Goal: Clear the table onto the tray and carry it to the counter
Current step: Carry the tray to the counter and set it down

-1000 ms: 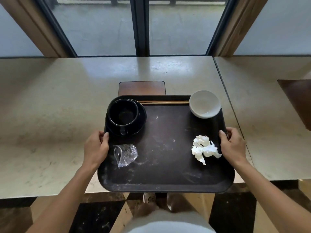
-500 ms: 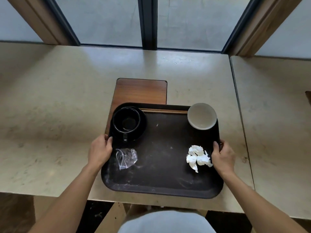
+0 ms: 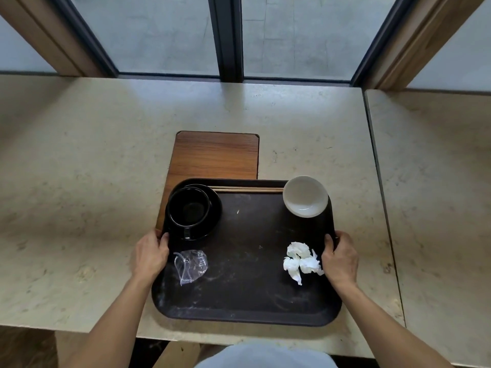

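Note:
A dark brown tray [image 3: 247,296] is held over the beige table [image 3: 79,181]. My left hand [image 3: 150,254] grips its left rim and my right hand [image 3: 341,257] grips its right rim. On the tray, a black cup [image 3: 187,208] stands on a black saucer [image 3: 212,216] at the far left. Two wooden chopsticks [image 3: 247,189] lie along the far edge. A white bowl [image 3: 305,196] sits at the far right corner. Crumpled clear plastic [image 3: 190,265] lies near my left hand and a crumpled white napkin [image 3: 301,260] near my right.
A wooden placemat [image 3: 215,155] lies on the table, partly under the tray's far left corner. A second beige table [image 3: 438,208] adjoins on the right. A window with a dark frame [image 3: 229,38] runs behind the tables.
The view has shifted so more of the table and the wooden placemat shows beyond the tray. Both hands keep their grip on the tray's rims.

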Motion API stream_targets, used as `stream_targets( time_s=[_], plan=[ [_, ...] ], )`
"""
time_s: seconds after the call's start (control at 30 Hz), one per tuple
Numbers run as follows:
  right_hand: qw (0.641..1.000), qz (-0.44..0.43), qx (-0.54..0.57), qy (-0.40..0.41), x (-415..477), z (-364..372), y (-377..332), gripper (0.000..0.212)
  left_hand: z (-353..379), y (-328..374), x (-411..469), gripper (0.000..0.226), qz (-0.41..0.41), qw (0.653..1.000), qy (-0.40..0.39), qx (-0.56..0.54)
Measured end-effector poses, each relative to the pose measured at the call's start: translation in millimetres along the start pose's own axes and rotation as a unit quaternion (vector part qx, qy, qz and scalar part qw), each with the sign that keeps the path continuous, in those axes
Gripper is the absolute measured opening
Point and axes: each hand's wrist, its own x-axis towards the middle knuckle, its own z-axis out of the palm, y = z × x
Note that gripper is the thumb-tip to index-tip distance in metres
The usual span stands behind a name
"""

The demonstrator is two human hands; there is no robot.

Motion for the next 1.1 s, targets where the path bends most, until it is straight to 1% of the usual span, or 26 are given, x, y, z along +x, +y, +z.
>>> stream_targets(
  time_s=[0.23, 0.4, 0.5, 0.67, 0.83, 0.97, 1.1],
  plan=[
    [1.0, -0.004, -0.007, -0.001, 1.9, -0.7, 0.5, 0.026, 1.1, 2.1, 3.2, 0.025, -0.004, 1.0, 0.008, -0.028],
    [0.999, -0.025, -0.016, -0.034, 0.5, -8.1, 3.6, 0.029, -3.8, -5.6, 2.9, 0.029, 0.013, 0.998, -0.012, -0.064],
    [0.999, -0.026, -0.005, -0.039, -8.0, -15.7, 4.4, 0.031, -5.6, -13.8, -8.6, 0.03, 0.0, 0.993, -0.03, -0.11],
    [0.999, -0.019, -0.005, -0.03, -32.6, -26.1, 18.0, 0.02, -3.5, -42.0, -48.6, 0.018, -0.01, 0.981, -0.06, -0.182],
    [0.998, -0.028, -0.034, -0.038, -60.2, -32.0, 30.2, 0.02, -3.9, -67.7, -79.5, 0.022, -0.02, 0.977, -0.077, -0.198],
    [0.998, -0.002, -0.033, -0.047, -69.9, -33.9, 27.1, 0.024, -5.7, -68.8, -84.5, 0.027, -0.006, 0.978, -0.071, -0.194],
    [0.997, 0.021, -0.028, -0.065, -71.6, -37.5, 21.6, 0.026, -6.0, -69.8, -83.7, 0.026, -0.004, 0.977, -0.075, -0.199]
  ],
)
